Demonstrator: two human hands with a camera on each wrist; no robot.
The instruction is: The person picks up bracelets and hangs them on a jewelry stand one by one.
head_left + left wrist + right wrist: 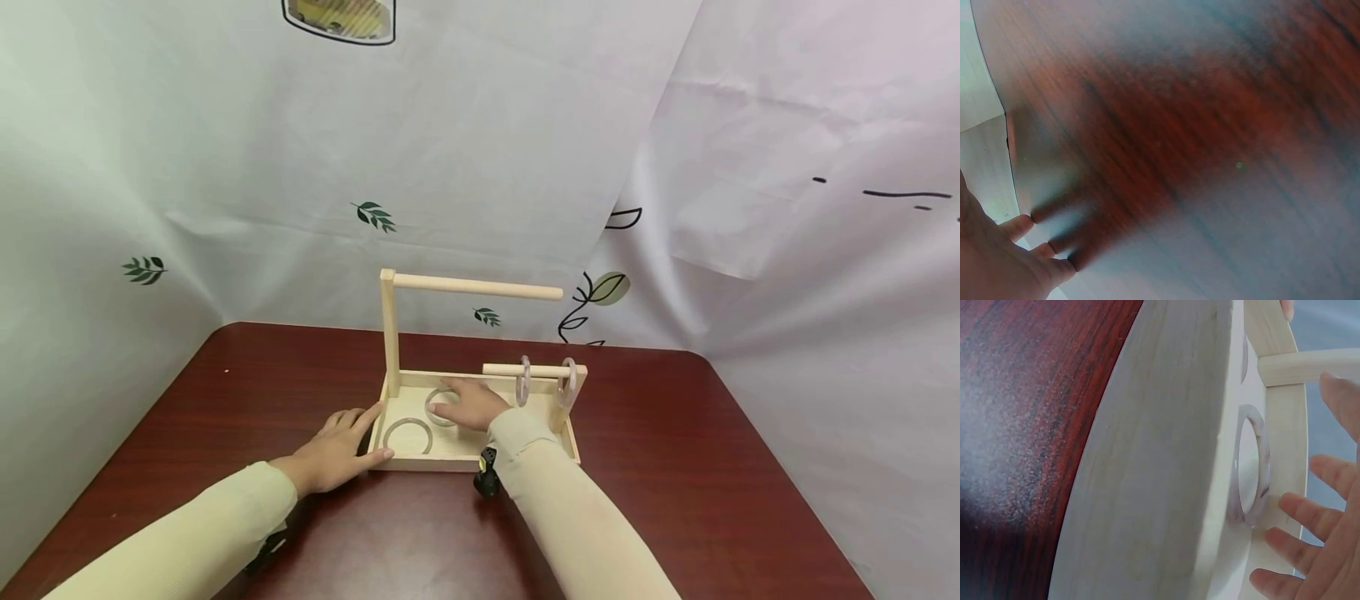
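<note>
A light wooden tray stand (472, 464) holds two pale, marbled bangles on its floor. One bangle (407, 420) lies at the front left. The other bangle (428, 406) lies behind it, partly covered by my right hand (476, 406). In the right wrist view, that hand's fingers are spread beside a bangle (1264, 459), apparently not gripping it. My left hand (333, 452) rests against the tray's left end, thumb on the front corner, fingers extended along the side. Two more bangles, a left one (523, 393) and a right one (573, 383), hang on the lower peg (501, 369).
A longer upper bar (480, 287) reaches rightward from the tall left post (390, 333), over the tray. The stand sits on a dark red-brown wooden table (675, 467). Pale cloth (480, 167) with printed leaves hangs behind and at the sides.
</note>
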